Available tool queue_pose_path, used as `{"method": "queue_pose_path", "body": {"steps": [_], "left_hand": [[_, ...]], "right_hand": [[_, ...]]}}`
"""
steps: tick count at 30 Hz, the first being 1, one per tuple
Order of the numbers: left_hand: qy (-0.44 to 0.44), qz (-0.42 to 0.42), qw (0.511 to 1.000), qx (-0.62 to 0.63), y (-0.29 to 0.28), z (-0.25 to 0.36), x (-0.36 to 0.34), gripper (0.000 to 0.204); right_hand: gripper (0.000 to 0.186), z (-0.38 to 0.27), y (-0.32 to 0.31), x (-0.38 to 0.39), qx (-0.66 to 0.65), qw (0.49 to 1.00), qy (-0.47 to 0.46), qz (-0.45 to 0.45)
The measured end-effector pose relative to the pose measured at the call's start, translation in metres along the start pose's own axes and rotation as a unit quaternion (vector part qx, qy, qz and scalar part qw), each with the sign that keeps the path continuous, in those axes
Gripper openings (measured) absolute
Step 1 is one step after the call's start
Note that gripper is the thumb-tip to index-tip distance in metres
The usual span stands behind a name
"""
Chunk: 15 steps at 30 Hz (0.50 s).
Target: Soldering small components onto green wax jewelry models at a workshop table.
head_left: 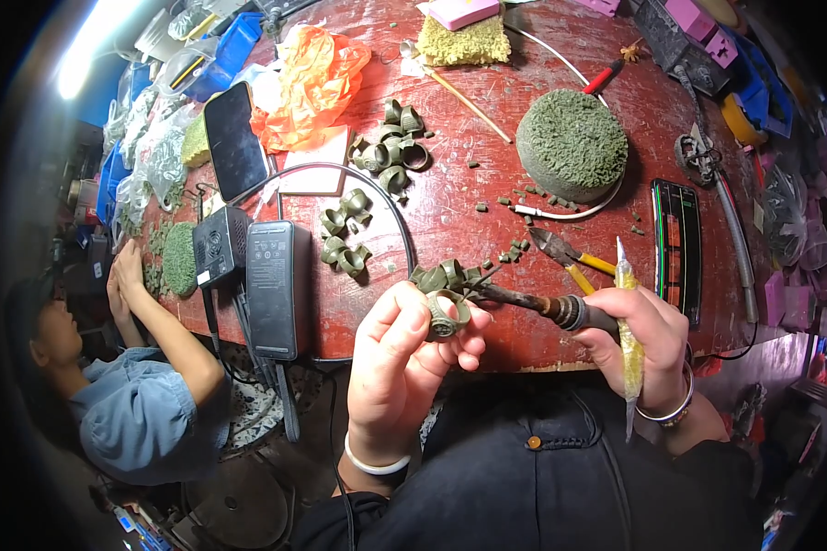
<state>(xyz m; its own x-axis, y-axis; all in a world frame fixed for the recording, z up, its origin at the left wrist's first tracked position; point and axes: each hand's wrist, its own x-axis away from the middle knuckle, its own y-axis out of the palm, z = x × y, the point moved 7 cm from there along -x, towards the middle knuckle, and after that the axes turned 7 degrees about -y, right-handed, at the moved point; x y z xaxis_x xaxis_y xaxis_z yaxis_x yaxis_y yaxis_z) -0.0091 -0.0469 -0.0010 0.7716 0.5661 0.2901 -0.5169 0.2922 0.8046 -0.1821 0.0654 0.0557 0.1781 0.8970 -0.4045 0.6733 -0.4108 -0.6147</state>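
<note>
I've got an olive-green ring [447, 323] in view, matte and hollow, a patterned round detail on its band, pinched in the left hand [388, 363] above the table's [542, 354] near edge; the right hand [654, 342] grips a soldering iron [530, 302], tip near the ring, plus a slender yellow tool [630, 358]

Olive-grn ring [442, 328], brn & blk tool [549, 307], mottled grn disc [574, 136], red tbl [487, 234] w/ pale scuffs, orange bag [317, 87]

left hand [390, 354] pinching, right hand [657, 335] gripping
</note>
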Motion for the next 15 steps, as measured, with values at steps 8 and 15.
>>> {"method": "queue_pose_path", "body": {"steps": [8, 15], "left_hand": [[0.244, 0.124, 0.92, -0.281, -0.01, 0.036, 0.008, 0.012], [0.37, 0.125, 0.709, -0.588, 0.011, 0.024, 0.007, 0.041]], "right_hand": [[0.023, 0.003, -0.015, 0.002, 0.018, 0.999, 0.032, 0.022], [0.024, 0.012, -0.021, 0.008, 0.033, 0.998, 0.039, 0.047]]}}
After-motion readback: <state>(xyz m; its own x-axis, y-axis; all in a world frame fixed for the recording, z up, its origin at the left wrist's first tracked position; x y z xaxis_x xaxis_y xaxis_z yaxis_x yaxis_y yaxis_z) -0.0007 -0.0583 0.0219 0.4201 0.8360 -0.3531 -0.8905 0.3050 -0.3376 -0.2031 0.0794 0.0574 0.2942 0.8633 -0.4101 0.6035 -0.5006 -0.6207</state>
